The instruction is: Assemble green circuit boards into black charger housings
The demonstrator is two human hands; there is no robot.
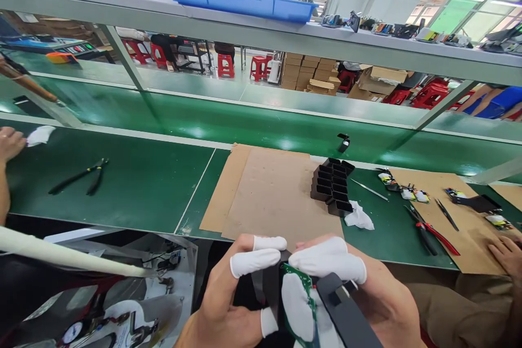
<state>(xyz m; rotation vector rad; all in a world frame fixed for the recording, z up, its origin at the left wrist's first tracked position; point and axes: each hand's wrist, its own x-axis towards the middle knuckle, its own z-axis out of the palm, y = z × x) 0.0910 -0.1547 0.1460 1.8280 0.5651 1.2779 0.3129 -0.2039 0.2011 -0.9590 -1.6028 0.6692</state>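
Note:
My left hand (222, 304) closes around a black plastic housing (271, 285) just off the bench's front edge. White finger cots cover several fingertips of both hands. Green circuit board (304, 276) is pinched by my right hand (379, 293) against the housing's right side; how far it sits inside is hidden. A second black plastic piece (346, 310) lies under the right palm, beside the board. Beyond the hands, a brown cardboard sheet (269, 190) covers the bench, with a cluster of black open-topped cases (332, 185) on its right part.
Crumpled white tissue (359, 216) and tweezers (369, 189) lie right of the cases. Red-and-black pliers (428, 231) rest near a co-worker's hand (508, 255). Black pliers (81, 176) lie left, near another person's hand (11, 144). A shelf with a blue tray (240, 2) spans above.

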